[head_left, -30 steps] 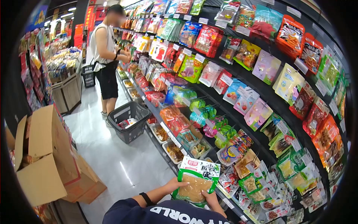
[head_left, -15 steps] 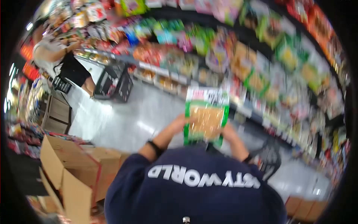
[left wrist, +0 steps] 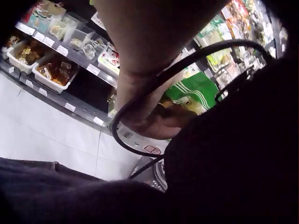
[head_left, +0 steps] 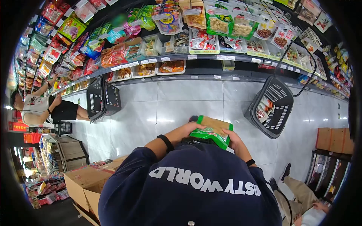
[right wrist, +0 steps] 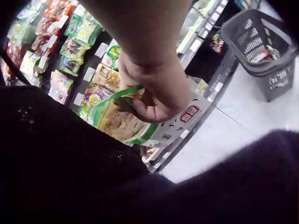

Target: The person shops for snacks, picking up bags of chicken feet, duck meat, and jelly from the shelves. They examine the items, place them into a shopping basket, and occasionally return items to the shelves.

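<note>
A green-edged snack packet [head_left: 214, 130] lies tilted between both hands in front of the dark shirt. The left hand [head_left: 189, 129] grips its left edge and the right hand [head_left: 235, 139] grips its right edge. In the left wrist view, the left hand [left wrist: 161, 119] curls over the packet [left wrist: 196, 91], whose green and white parts show. From the right wrist, the right hand [right wrist: 156, 102] pinches the green rim of the packet [right wrist: 124, 125], with tan contents behind clear film. Some fingers are hidden behind the packet.
Shelves of snack packets [head_left: 218, 20] run across the top. A black basket [head_left: 103, 98] stands left on the floor, another basket [head_left: 272, 109] with packets stands right. Cardboard boxes [head_left: 88, 180] are lower left. One person [head_left: 41, 109] is left, another [head_left: 301, 196] lower right.
The head view has swung down and to the right, bringing the right basket and a second person into view. The packet has tipped flatter, with both hands still holding it.
</note>
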Demonstrator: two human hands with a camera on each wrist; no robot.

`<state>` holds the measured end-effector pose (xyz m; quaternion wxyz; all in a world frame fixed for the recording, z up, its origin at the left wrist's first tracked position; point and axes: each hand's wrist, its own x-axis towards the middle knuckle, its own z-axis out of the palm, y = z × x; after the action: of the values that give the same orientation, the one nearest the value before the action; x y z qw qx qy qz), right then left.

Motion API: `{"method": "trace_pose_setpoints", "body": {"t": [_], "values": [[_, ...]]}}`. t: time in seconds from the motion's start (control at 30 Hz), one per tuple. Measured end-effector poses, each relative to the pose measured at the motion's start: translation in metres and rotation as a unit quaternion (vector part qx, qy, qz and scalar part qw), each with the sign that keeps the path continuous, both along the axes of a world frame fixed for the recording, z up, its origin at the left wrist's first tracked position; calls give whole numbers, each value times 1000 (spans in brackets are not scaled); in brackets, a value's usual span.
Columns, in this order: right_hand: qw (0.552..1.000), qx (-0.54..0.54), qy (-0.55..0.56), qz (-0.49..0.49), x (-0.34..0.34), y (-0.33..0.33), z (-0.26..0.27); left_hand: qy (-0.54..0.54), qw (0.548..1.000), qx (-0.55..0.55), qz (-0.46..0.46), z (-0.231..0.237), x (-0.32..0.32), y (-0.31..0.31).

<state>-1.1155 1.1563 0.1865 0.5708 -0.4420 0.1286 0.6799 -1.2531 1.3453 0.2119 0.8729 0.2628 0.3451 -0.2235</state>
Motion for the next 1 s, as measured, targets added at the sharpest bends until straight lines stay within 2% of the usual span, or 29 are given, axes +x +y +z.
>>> {"method": "trace_pose_setpoints", "body": {"t": [0.03,0.13,0.27,0.4,0.47,0.53,0.6,0.67,0.73,0.8,0.87,1.0], "values": [[998,6,41,-41,-6,-10,-6,34,998,33,-50,-11,-1,-6],[996,-20,48,-69,-12,-34,-14,68,988,89,-103,-30,0,-21],[996,11,14,-90,-11,-47,-11,43,987,107,-116,-22,3,-35],[992,50,-52,-108,-5,-51,-3,-20,997,41,-70,2,10,-42],[991,63,-89,-75,-1,-50,8,-34,997,13,-62,6,8,-44],[987,68,-131,-69,3,-49,19,-116,987,100,-43,11,9,-44],[982,71,-159,-71,8,-46,26,-134,986,92,-25,18,11,-46],[979,74,-169,-83,11,-42,43,-160,974,160,-24,35,14,-42],[958,73,-271,-55,15,-43,46,-155,969,188,-24,41,19,-40],[948,94,-296,-64,22,-43,39,-198,955,222,-3,49,23,-42],[922,116,-360,-85,27,-45,55,-204,951,233,3,55,27,-46],[931,140,-326,-91,35,-52,77,-224,942,248,12,64,35,-54]]}}
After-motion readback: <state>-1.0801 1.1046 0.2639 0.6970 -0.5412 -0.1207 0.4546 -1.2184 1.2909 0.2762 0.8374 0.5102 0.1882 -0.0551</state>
